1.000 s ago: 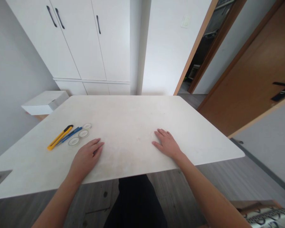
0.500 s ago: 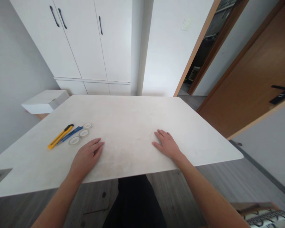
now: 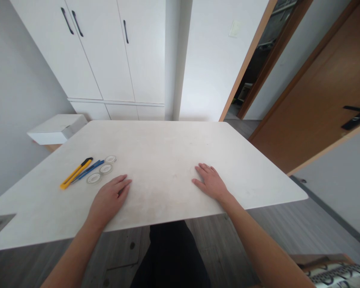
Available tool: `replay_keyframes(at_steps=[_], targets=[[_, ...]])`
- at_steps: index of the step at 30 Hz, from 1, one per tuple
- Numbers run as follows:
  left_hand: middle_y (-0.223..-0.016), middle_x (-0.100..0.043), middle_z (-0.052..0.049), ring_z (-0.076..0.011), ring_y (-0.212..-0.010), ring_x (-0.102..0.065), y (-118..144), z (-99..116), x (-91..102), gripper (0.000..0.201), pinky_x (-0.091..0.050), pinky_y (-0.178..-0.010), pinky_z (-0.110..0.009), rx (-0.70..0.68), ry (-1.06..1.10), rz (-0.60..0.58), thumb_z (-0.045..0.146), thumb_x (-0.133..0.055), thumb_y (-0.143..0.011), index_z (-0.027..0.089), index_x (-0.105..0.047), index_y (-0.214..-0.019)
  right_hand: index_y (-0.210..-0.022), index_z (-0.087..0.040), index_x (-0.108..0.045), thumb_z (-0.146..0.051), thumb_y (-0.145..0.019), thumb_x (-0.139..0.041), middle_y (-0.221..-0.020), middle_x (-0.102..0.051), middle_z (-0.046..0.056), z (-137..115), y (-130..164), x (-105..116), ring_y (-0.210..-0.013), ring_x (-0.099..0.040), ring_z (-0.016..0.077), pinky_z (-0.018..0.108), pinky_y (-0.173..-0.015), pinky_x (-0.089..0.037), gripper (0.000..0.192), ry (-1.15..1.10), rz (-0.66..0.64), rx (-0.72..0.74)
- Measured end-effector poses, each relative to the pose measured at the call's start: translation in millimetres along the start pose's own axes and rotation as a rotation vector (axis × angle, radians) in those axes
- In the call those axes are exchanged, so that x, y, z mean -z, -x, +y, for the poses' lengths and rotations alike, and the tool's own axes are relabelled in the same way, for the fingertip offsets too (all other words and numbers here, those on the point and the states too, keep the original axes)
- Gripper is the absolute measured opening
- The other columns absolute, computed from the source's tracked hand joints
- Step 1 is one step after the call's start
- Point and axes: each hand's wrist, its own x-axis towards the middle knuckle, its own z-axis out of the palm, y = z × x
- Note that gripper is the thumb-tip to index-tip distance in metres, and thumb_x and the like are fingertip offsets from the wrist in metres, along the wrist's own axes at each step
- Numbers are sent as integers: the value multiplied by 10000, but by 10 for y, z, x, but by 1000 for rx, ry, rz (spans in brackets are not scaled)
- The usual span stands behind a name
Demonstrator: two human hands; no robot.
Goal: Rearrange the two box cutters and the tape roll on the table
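Nothing has moved since a moment ago. From my head camera, my left hand [image 3: 109, 199] still lies flat and open on the white table [image 3: 168, 148], holding nothing. So does my right hand [image 3: 211, 183]. Three tape rolls [image 3: 102, 169], a blue pen [image 3: 88, 171] and a yellow knife [image 3: 76, 173] sit just beside my left fingers.

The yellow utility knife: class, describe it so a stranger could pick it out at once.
Start at the white table and go to its left side, beyond the left hand. The yellow utility knife lies outermost, beside a blue pen and three clear tape rolls; only it is yellow with a black tip.
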Motion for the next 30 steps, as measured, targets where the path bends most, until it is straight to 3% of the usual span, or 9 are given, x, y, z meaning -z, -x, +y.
replay_keyframes(at_steps=[30], targets=[[-1287, -664, -81, -249, -1184, -619, -7, 13, 12, 461, -460, -1072, -405, 18, 5, -15, 485, -391, -941, 224, -741, -1087, -1458, -187, -468, -615, -955, -386, -1539, -411, 139, 11, 6, -22, -1425, -349, 278, 487, -1173, -235, 666, -5, 19, 4]])
